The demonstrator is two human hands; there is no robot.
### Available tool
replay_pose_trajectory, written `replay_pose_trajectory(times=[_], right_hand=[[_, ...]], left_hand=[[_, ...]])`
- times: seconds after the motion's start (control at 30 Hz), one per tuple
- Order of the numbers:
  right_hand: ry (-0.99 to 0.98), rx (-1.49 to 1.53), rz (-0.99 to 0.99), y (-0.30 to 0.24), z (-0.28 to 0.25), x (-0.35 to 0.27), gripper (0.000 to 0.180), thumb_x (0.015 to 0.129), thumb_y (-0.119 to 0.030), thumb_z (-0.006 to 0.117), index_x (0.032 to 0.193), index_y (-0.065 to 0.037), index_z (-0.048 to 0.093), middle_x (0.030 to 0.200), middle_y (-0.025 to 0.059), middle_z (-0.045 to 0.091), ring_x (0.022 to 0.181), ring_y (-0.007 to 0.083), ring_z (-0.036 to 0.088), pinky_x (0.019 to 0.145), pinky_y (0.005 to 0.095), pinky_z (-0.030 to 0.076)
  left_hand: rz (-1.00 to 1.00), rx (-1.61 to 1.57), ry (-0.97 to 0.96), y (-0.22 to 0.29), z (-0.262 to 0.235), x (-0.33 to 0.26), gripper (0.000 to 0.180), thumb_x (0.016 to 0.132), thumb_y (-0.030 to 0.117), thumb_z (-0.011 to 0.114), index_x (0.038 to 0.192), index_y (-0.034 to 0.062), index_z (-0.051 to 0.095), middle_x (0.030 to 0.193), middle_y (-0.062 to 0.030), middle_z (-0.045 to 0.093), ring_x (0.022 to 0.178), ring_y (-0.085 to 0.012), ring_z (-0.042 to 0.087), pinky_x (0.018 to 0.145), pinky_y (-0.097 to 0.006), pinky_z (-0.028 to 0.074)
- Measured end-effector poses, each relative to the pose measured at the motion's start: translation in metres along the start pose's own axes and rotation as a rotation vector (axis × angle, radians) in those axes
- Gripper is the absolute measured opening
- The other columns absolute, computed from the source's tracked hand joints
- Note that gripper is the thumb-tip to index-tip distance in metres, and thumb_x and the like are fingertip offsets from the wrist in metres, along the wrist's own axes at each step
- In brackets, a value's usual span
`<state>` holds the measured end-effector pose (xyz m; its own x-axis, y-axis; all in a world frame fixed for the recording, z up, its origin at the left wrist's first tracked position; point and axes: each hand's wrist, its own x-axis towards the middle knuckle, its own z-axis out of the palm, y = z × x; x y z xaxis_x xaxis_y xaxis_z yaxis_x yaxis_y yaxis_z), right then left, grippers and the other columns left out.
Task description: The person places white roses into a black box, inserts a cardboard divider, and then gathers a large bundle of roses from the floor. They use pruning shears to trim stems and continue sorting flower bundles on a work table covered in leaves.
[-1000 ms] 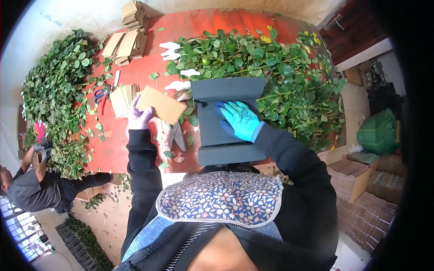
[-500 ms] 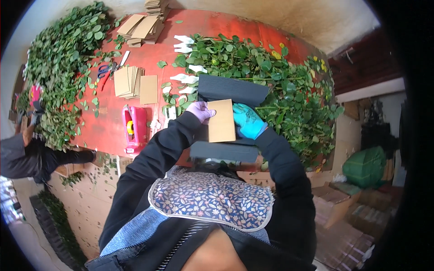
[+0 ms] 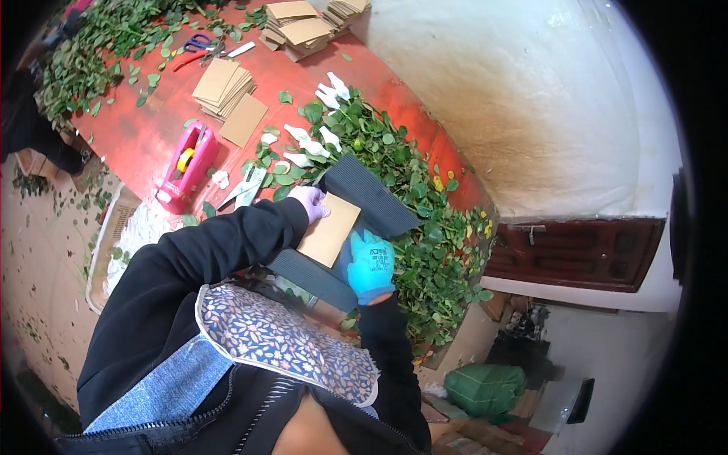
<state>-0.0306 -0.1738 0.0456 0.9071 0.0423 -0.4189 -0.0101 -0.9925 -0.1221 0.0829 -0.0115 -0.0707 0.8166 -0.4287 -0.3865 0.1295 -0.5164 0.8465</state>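
My left hand (image 3: 309,203), in a lilac glove, pinches the upper left edge of a tan cardboard rectangle (image 3: 331,230). My right hand (image 3: 370,267), in a bright blue glove, lies just right of the cardboard with its back up, the fingers loosely spread and holding nothing. Beneath both is a dark grey ribbed sheet, its far flap (image 3: 369,196) raised and its near flap (image 3: 315,278) towards my body. Leafy stems (image 3: 425,235) lie beyond and right of the sheet, and white-wrapped heads (image 3: 306,144) stick out at their left end.
A pink tape dispenser (image 3: 186,168), metal scissors (image 3: 248,186) and a cardboard stack (image 3: 224,85) lie left on the red table (image 3: 152,114). More cardboard piles (image 3: 299,30) sit farther back. A pale basket (image 3: 102,254) stands lower left. Another person (image 3: 34,114) is at the far left.
The view has swung round to the right, showing more wall and door. My right hand has come off the cardboard's right side, while my left keeps its hold. The cardboard now lies tilted.
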Motion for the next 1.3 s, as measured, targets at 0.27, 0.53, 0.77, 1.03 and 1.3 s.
replay_pose_trajectory(times=[0.27,0.53,0.77,1.03,1.3], right_hand=[[0.327,-0.019,-0.229,-0.012,0.023,0.017,0.075,0.082,-0.052,0.063,0.137,-0.002,0.049,0.142,0.0190,0.045,0.129,0.0415,0.039,0.105,0.0509,0.032],[0.358,0.033,-0.214,-0.019,0.021,0.025,0.076,0.081,-0.051,0.066,0.135,-0.001,0.049,0.141,0.0207,0.045,0.127,0.0433,0.040,0.104,0.0519,0.034],[0.360,0.094,-0.286,-0.014,0.037,0.032,0.075,0.082,-0.049,0.066,0.136,0.000,0.048,0.144,0.0223,0.042,0.130,0.0452,0.038,0.107,0.0515,0.032],[0.310,0.161,-0.238,-0.017,0.029,0.036,0.080,0.078,-0.051,0.069,0.136,-0.001,0.047,0.143,0.0225,0.043,0.129,0.0449,0.039,0.105,0.0517,0.035],[0.338,0.178,-0.166,-0.028,0.029,0.032,0.080,0.075,-0.052,0.072,0.133,-0.001,0.049,0.140,0.0215,0.045,0.126,0.0428,0.042,0.102,0.0505,0.038]], left_hand=[[-0.032,0.083,-0.052,0.009,0.001,0.009,0.037,0.070,0.034,0.083,0.088,0.0043,0.071,0.079,-0.0153,0.070,0.075,-0.0285,0.069,0.072,-0.036,0.054],[0.149,0.058,0.072,-0.003,-0.062,-0.016,0.028,0.078,0.021,0.076,0.090,0.0014,0.061,0.076,-0.0115,0.069,0.070,-0.0235,0.068,0.064,-0.035,0.052],[0.090,0.156,-0.104,-0.008,-0.058,-0.017,0.032,0.077,0.017,0.077,0.102,0.0031,0.063,0.076,-0.0089,0.067,0.071,-0.0229,0.066,0.067,-0.034,0.051],[0.126,0.170,-0.052,-0.007,-0.056,-0.022,0.027,0.076,0.015,0.076,0.097,0.0041,0.062,0.074,-0.0087,0.066,0.070,-0.0229,0.066,0.066,-0.035,0.051],[0.153,0.195,-0.064,0.001,-0.059,-0.030,0.025,0.077,0.013,0.075,0.095,0.0037,0.061,0.071,-0.0089,0.065,0.067,-0.0230,0.065,0.065,-0.035,0.051]])
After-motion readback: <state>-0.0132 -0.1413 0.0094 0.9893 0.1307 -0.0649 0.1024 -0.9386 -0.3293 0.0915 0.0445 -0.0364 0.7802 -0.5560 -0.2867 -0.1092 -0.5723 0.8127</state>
